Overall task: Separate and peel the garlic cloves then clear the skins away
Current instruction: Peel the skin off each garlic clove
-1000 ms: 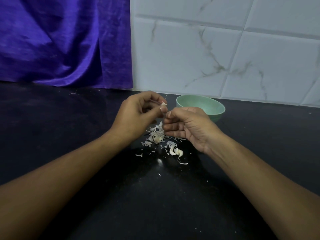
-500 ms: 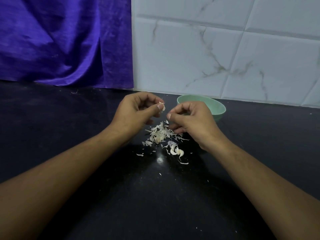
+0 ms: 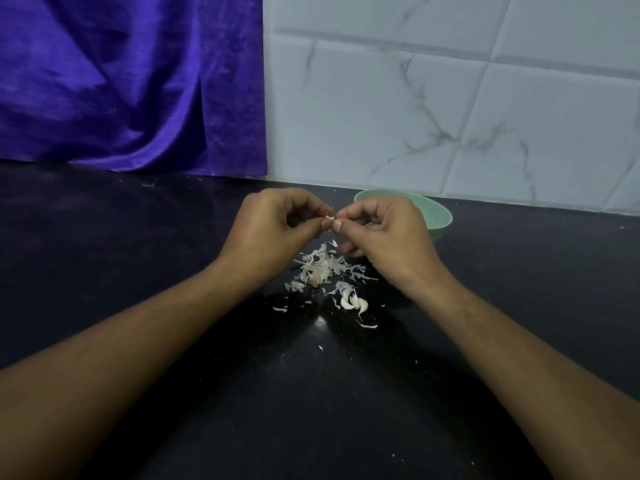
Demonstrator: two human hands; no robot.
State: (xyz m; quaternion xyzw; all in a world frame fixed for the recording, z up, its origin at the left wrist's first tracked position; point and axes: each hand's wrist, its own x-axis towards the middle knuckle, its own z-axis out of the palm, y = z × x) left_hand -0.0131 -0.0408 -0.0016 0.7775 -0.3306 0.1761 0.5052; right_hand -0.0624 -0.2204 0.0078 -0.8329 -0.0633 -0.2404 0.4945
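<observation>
My left hand (image 3: 273,230) and my right hand (image 3: 384,237) meet fingertip to fingertip above the black counter (image 3: 173,271). Between them they pinch one small garlic clove (image 3: 329,218), mostly hidden by the fingers. Below the hands lies a pile of white garlic skins (image 3: 320,266). A little nearer to me sit two unpeeled cloves (image 3: 353,302) with loose skin flakes around them.
A pale green bowl (image 3: 436,216) stands behind my right hand, near the marble-tiled wall (image 3: 450,98); its inside is hidden. A purple cloth (image 3: 121,81) hangs at the back left. Tiny skin bits dot the counter.
My right hand has risen from over the skin pile and closed in on my left hand's fingertips. Both hands now pinch the clove together.
</observation>
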